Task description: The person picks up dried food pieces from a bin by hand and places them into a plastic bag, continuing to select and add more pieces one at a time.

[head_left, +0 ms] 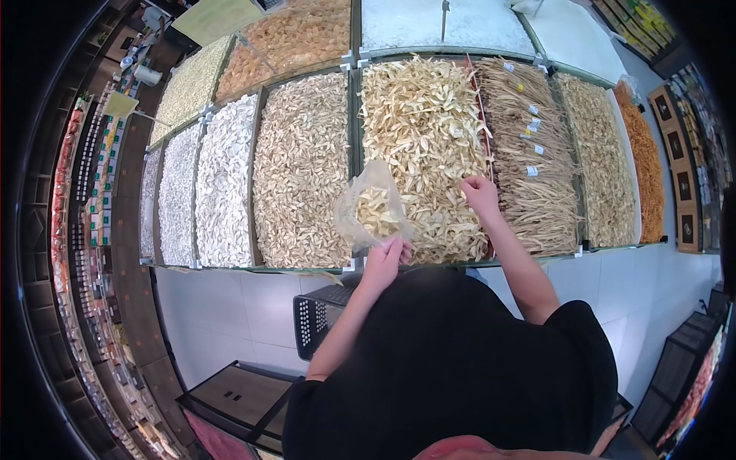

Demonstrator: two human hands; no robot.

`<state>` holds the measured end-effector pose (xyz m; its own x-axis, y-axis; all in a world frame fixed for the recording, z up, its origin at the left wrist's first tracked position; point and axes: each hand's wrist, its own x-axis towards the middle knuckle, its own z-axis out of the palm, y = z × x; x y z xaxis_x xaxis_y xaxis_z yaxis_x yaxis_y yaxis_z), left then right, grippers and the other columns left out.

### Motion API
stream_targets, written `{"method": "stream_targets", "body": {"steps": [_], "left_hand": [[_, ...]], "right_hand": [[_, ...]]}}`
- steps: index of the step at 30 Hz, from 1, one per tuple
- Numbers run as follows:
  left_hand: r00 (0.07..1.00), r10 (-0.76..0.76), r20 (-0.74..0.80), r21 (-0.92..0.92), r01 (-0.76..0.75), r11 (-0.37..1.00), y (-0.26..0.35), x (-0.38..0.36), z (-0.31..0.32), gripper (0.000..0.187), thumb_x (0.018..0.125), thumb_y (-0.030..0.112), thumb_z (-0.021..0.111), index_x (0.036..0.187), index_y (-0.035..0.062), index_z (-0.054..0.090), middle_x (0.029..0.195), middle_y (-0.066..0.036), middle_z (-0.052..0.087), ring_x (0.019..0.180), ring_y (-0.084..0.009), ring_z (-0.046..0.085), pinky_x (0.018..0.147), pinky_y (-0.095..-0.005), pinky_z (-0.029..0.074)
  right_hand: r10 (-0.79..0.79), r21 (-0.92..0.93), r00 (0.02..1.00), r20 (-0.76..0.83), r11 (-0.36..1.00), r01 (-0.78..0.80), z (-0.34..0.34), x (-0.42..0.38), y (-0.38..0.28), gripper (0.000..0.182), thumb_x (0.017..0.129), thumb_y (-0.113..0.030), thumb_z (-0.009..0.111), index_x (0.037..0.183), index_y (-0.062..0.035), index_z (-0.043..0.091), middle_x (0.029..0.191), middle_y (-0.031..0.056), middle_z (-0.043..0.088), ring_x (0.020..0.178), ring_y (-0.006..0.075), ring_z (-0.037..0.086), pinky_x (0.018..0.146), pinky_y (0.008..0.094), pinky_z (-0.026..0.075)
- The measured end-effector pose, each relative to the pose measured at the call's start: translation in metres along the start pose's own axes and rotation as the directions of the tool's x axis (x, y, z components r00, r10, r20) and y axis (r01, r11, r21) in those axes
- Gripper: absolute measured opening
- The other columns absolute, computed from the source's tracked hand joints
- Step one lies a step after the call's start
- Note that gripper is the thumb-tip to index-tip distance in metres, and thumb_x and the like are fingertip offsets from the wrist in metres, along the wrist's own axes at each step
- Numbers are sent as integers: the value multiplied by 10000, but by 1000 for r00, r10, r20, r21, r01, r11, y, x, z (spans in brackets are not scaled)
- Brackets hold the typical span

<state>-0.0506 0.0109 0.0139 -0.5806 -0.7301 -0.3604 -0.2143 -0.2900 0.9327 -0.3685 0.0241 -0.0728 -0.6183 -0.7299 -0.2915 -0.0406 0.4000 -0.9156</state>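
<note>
One black basket [316, 318] is below the bins. One translucent bag [351, 208], part-filled with slices [376, 211], is at the near left of one pale heap [418, 123]; the left hand's [386, 257] grip pinches its edge. One right hand [481, 195] curls over the heap; whether it holds anything, I cannot tell.

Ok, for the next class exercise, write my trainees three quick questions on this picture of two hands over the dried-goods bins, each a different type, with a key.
1. Which of the person's hands holds the clear plastic bag?

2. True or false: the long brown strands with white tags lie directly to the right of the pale yellow slices in the bin.

3. What is inside the bag?
a) orange shreds
b) pale yellow slices
c) white chunks

Key
1. The left hand.
2. True.
3. b
</note>
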Motion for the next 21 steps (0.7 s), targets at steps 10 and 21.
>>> {"method": "stream_targets", "body": {"steps": [10, 21], "left_hand": [[999, 31, 21, -6, -31, 1000, -1, -1, -3, 374, 1120, 276, 466, 1043, -12, 692, 824, -17, 673, 712, -76, 620, 665, -219, 484], [998, 69, 6, 98, -70, 993, 4, -4, -2, 347, 1108, 223, 464, 1027, -32, 686, 790, -46, 679, 698, -100, 630, 662, -269, 515]], "right_hand": [[83, 436, 937, 340, 869, -235, 2, -87, -89, 139, 947, -146, 740, 1007, -26, 705, 717, -24, 613, 556, 70, 532, 511, 235, 417], [-258, -19, 864, 433, 955, 295, 63, -133, -133, 206, 923, -161, 765, 1061, -12, 726, 829, 2, 683, 625, 42, 561, 580, 225, 466]]}}
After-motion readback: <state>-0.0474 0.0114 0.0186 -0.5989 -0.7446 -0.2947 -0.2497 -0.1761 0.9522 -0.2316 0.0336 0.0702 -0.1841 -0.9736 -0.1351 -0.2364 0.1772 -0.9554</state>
